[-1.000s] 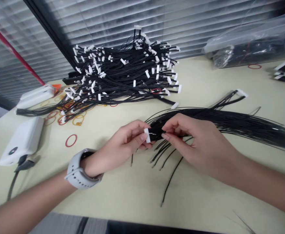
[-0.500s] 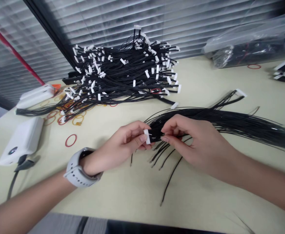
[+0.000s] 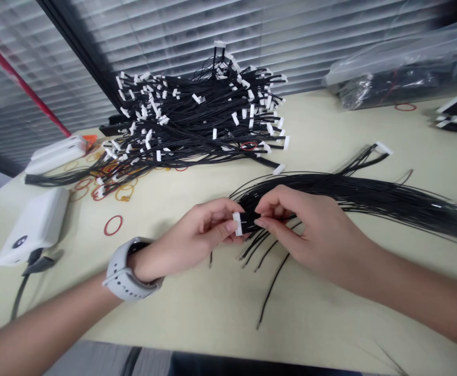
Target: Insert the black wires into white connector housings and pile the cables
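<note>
- Across the middle of my view, the left hand (image 3: 197, 235) is curled nearly shut, its fingers pinching a white plastic connector (image 3: 237, 223).
- Just beside it, the right hand (image 3: 302, 230) is almost closed on a loose bundle of black wires (image 3: 369, 196), right behind that connector (the fingers hide how many strands it has).
- That bundle lies across the cream desk (image 3: 330, 313), running off to the right, with a few ends loose below the hands.
- Farther back sits a heap of white-tipped black wires (image 3: 197, 120).
- Left of the hands are a white power bank (image 3: 33, 227) and a red rubber band (image 3: 113, 225).
- A grey watch (image 3: 124, 271) circles the left wrist.
- Top right, a clear plastic bag (image 3: 393, 78) holds dark cables.
</note>
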Demonstrator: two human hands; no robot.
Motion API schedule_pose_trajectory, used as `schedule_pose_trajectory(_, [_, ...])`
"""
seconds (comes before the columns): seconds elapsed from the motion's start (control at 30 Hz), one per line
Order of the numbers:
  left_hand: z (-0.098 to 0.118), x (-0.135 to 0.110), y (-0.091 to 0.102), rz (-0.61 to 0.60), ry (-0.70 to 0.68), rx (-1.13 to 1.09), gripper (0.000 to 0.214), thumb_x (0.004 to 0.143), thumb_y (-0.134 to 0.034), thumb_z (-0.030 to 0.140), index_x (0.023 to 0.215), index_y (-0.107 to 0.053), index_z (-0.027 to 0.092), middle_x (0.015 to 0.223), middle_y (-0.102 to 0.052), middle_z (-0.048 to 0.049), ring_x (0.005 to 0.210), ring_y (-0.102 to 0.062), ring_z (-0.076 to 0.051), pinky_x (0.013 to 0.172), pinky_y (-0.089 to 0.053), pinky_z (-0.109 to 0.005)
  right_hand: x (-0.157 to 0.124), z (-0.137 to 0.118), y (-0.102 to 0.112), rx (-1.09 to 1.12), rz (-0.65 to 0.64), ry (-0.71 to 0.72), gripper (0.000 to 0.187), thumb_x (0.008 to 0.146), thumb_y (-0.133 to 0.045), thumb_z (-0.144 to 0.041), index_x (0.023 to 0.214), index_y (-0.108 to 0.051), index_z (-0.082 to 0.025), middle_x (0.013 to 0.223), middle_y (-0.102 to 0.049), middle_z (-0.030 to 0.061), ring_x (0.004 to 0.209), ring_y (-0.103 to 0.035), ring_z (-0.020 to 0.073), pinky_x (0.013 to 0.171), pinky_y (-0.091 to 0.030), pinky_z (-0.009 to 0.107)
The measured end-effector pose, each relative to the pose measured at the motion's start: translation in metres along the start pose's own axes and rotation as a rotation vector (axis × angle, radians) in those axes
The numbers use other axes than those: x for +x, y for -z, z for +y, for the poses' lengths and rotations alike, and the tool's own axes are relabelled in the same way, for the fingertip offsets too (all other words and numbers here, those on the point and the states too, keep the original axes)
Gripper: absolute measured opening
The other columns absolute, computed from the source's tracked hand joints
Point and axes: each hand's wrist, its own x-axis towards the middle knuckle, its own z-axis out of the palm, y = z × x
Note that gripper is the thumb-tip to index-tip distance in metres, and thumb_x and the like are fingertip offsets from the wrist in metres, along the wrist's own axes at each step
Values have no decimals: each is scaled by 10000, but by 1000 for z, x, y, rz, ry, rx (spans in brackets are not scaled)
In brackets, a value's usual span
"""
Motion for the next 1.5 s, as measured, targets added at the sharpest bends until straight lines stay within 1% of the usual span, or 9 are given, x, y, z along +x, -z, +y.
schedule_pose_trajectory(0.3, [0,-1,1,-8,-15,2,105,872,-454,117,934,-536,139,790,-547,6,742,-576,-84,701,-485,-202,1,-1,-1,17,35,-35,85,813,-487,-124,845,-507,-200,722,-574,-32,629,-528,74,532,-375,186])
schedule_pose_trajectory(0.5, [-1,-1,0,-4,-9,2,98,868,-457,119,913,-541,140,799,-547,-5,743,-579,-97,711,-490,-227,0,-4,-1,33,20,-35,89,805,-489,-118,839,-505,-199,707,-572,-29,610,-525,76,520,-374,186])
schedule_pose_trajectory(0.73, [-1,1,1,0,-8,4,98,866,-460,123,919,-541,143,765,-561,3,720,-566,-90,690,-485,-216,-1,-3,-1,20,7,-25,86,792,-501,-115,818,-513,-196,691,-573,-33,597,-521,72,538,-381,185])
schedule_pose_trajectory(0.87, [0,0,1,-5,4,15,92,869,-461,137,913,-542,142,776,-563,-6,741,-567,-100,716,-490,-239,0,-3,1,25,13,-26,89,794,-504,-119,829,-507,-201,696,-576,-42,603,-526,67,542,-381,180])
schedule_pose_trajectory(1.17, [-1,2,1,-33,0,5,86,874,-451,127,908,-529,137,778,-541,3,749,-561,-88,727,-480,-219,0,-4,4,77,-77,-52,69,809,-504,-148,827,-494,-214,692,-582,-57,600,-519,61,523,-366,174])
schedule_pose_trajectory(1.27, [-1,1,1,-36,-7,8,81,872,-450,122,903,-524,134,767,-531,7,743,-556,-88,711,-475,-214,0,-3,1,43,-37,-24,86,798,-513,-122,813,-507,-207,673,-567,-59,580,-496,54,519,-354,169])
schedule_pose_trajectory(1.37, [-2,-1,1,-43,-20,44,57,868,-469,148,888,-522,139,762,-526,8,732,-545,-93,682,-465,-215,1,-2,-3,17,9,49,113,790,-514,-80,784,-520,-193,661,-547,-56,577,-478,49,528,-344,167])
schedule_pose_trajectory(1.5, [-6,-1,1,-58,-40,93,48,870,-471,164,879,-516,151,774,-525,4,739,-531,-104,686,-459,-236,1,0,-8,16,25,116,145,805,-480,-48,771,-521,-183,698,-542,-41,609,-479,51,547,-345,168])
